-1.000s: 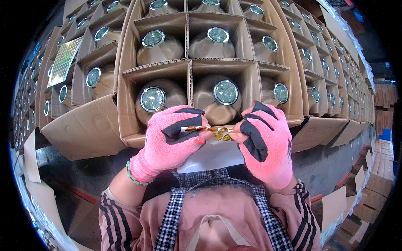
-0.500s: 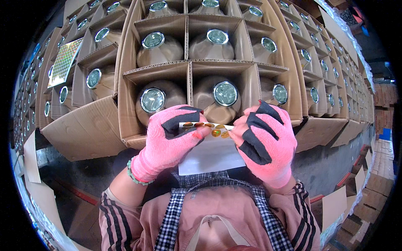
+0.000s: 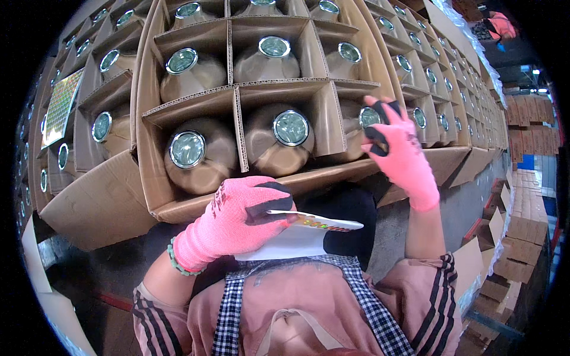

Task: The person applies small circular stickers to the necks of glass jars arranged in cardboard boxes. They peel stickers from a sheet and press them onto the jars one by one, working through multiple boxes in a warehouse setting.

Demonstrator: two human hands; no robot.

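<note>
My left hand (image 3: 240, 213), in a pink glove with black finger patches, pinches a white sheet of small gold shiny round stickers (image 3: 323, 222). The sheet is folded over, low in front of my chest. My right hand (image 3: 401, 145), gloved alike, is at the front right cell of the carton, with its thumb and finger pinched beside the silver-rimmed mouth of a glass vessel (image 3: 369, 117). Whatever is between those fingertips is too small to make out. Two more round-bellied glass vessels, one on the left (image 3: 187, 149) and one in the middle (image 3: 291, 128), stand in the front row.
Cardboard dividers (image 3: 285, 86) separate the vessels in the open carton. More filled cartons stand on both sides; a gold sticker sheet (image 3: 62, 107) lies on the left one. White paper (image 3: 285, 244) is at my lap. Stacked boxes (image 3: 528, 207) and another person's pink-gloved hand (image 3: 502, 26) are on the right.
My right hand has left the sticker sheet and moved right and forward to the front right vessel. My left hand has lowered with the sheet. The whole view has shifted.
</note>
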